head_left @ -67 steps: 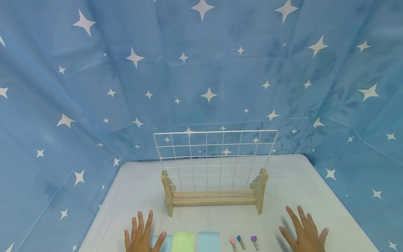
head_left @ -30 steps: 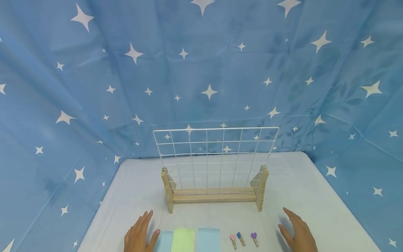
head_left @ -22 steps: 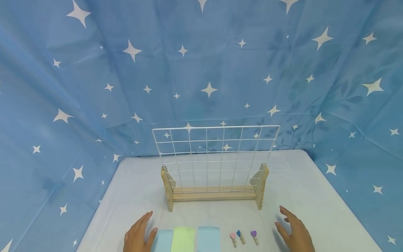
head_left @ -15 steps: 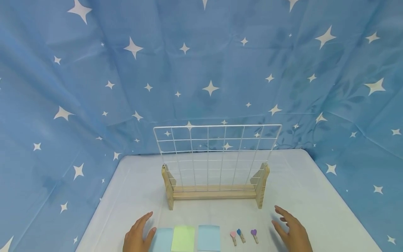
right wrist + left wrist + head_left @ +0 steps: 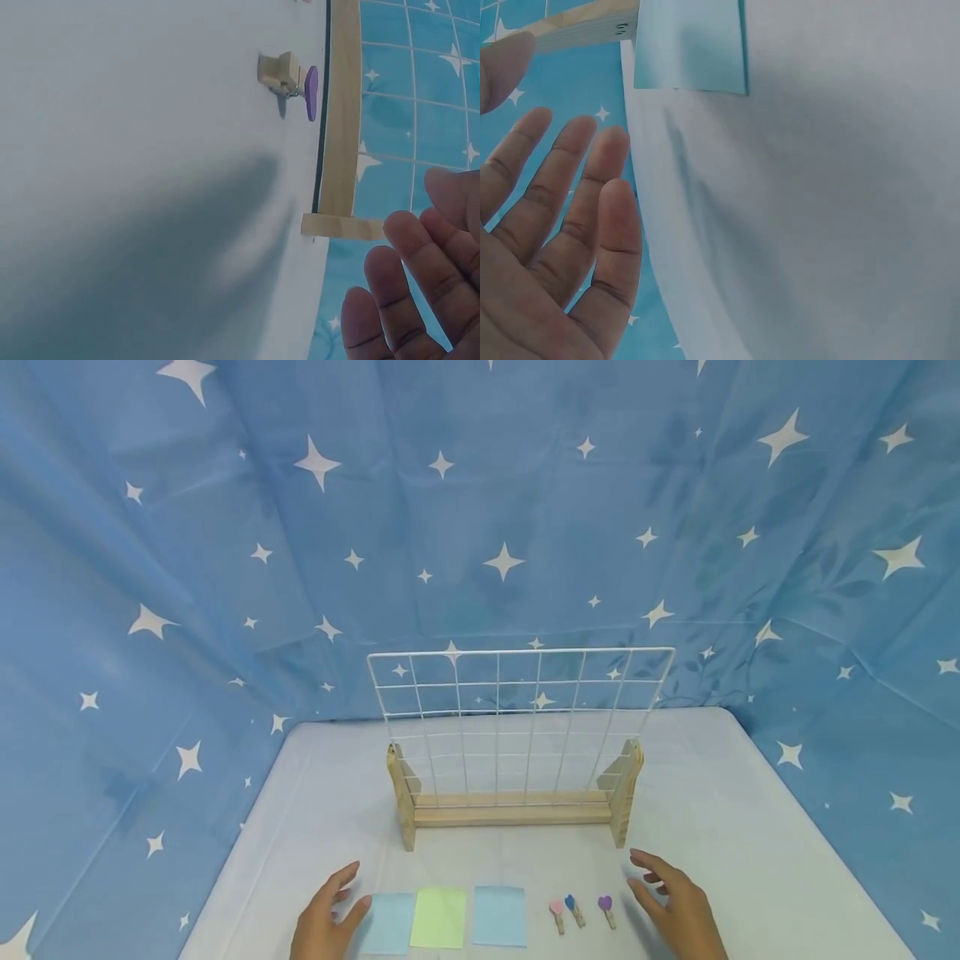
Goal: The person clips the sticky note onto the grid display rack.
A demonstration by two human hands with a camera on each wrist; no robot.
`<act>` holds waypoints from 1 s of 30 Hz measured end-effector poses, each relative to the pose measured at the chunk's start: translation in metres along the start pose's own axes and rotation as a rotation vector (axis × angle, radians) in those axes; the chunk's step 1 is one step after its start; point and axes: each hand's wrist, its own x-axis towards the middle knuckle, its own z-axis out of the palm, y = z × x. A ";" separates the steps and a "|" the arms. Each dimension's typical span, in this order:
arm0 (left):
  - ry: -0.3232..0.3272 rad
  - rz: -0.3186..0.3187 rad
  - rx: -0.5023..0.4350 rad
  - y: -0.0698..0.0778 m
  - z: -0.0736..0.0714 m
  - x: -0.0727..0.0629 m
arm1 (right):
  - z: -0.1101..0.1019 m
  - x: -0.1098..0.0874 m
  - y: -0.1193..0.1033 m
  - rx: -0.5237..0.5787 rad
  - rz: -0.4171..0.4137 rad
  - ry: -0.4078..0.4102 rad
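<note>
My left hand [image 5: 327, 917] hovers at the left of the sticky notes, fingers loosely bent and holding nothing. Closest to it lies a light blue sticky note [image 5: 388, 924], then a green sticky note [image 5: 438, 917] and another blue sticky note [image 5: 499, 916]. My right hand [image 5: 674, 902] is held above the table on the right, also with nothing in it. Just left of its fingertips is a small wooden clothespin with a purple heart [image 5: 606, 904]. Beside that lie clothespins with a blue heart [image 5: 571, 903] and a pink heart [image 5: 557, 907].
Behind these things stands a white wire grid [image 5: 517, 693] in a wooden base [image 5: 513, 815]. The white-covered table [image 5: 750, 827] backs onto a blue curtain [image 5: 375, 510] with white stars, which hangs round the back and sides.
From widely spread, the fingers of both hands have come together and bent a little. My right hand has moved left toward the purple clothespin. The head view has tilted down.
</note>
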 end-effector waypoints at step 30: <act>-0.044 -0.041 -0.031 -0.011 0.008 0.005 | 0.029 0.007 -0.026 0.379 -0.050 -0.221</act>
